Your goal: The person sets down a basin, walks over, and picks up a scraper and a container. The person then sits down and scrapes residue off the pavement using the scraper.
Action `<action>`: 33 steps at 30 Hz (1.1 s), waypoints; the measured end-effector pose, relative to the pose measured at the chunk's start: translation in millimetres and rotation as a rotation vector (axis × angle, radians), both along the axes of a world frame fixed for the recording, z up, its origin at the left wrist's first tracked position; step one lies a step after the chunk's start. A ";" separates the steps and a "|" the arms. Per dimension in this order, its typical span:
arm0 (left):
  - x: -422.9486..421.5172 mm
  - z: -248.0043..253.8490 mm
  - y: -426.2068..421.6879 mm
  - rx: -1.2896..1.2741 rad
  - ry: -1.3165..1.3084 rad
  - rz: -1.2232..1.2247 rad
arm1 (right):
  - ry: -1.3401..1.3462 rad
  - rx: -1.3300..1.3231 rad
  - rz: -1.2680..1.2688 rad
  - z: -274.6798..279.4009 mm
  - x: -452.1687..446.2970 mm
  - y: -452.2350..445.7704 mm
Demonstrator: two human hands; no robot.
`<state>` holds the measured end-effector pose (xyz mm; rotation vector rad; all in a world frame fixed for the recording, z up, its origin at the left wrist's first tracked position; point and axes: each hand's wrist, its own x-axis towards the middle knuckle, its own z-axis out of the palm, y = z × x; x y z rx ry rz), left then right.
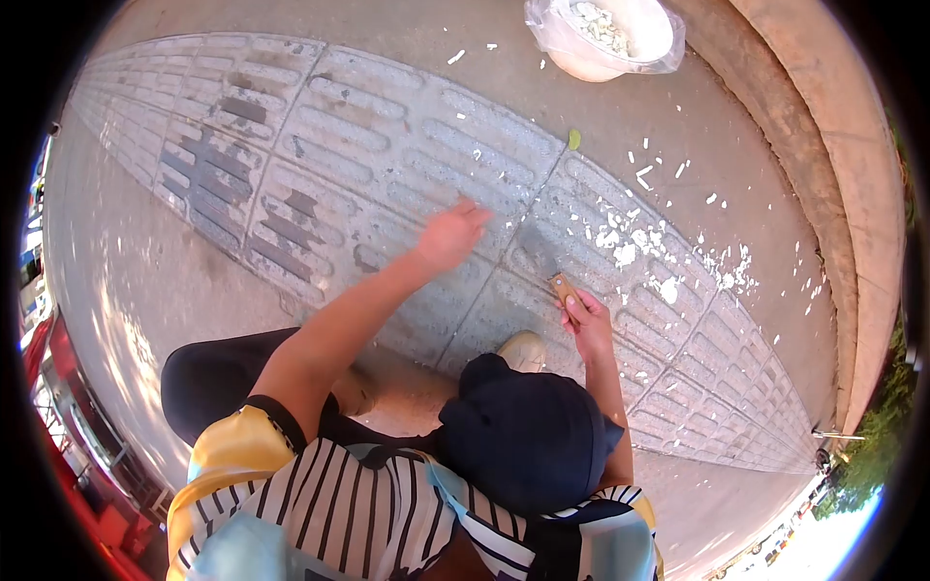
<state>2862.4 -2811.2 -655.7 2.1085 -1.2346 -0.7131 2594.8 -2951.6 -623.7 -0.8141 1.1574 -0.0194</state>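
My right hand (588, 318) is closed around the wooden handle of a scraper (562, 288). The scraper's flat grey blade points up and left over the patterned paving and looks blurred. My left hand (453, 235) is over the paving to the left of the blade; motion smears its fingers, and I cannot make out anything in it. Right of the blade, crumbled white bits (625, 247) lie scattered on the paving tiles (407, 174), with larger white clumps among them.
A pale tub (591, 66) lined with clear plastic stands at the top, holding white pieces (601, 27). A kerb (823, 174) curves along the right. Loose white strips and a green leaf (574, 139) lie on the ground. A navy cap (528, 431) blocks part of the lower view.
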 end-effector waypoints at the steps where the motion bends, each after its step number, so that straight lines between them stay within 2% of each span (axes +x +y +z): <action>1: -5.4 0.1 0.2 0.001 0.007 -0.034 | -0.009 0.001 -0.004 -4.0 -3.5 4.7; 5: -19.8 1.7 -3.9 0.074 -0.009 -0.070 | -0.036 0.014 -0.004 -11.0 -0.7 10.9; 20: -33.0 -1.6 -12.7 0.061 -0.043 -0.060 | -0.103 0.103 0.030 -20.6 20.5 3.3; 26: -18.6 5.5 -22.9 -0.063 0.019 0.085 | -0.147 0.088 -0.029 -22.8 31.3 -6.1; 33: 10.7 -7.1 -35.9 0.012 -0.035 0.158 | -0.136 0.007 -0.032 -33.8 73.9 -27.4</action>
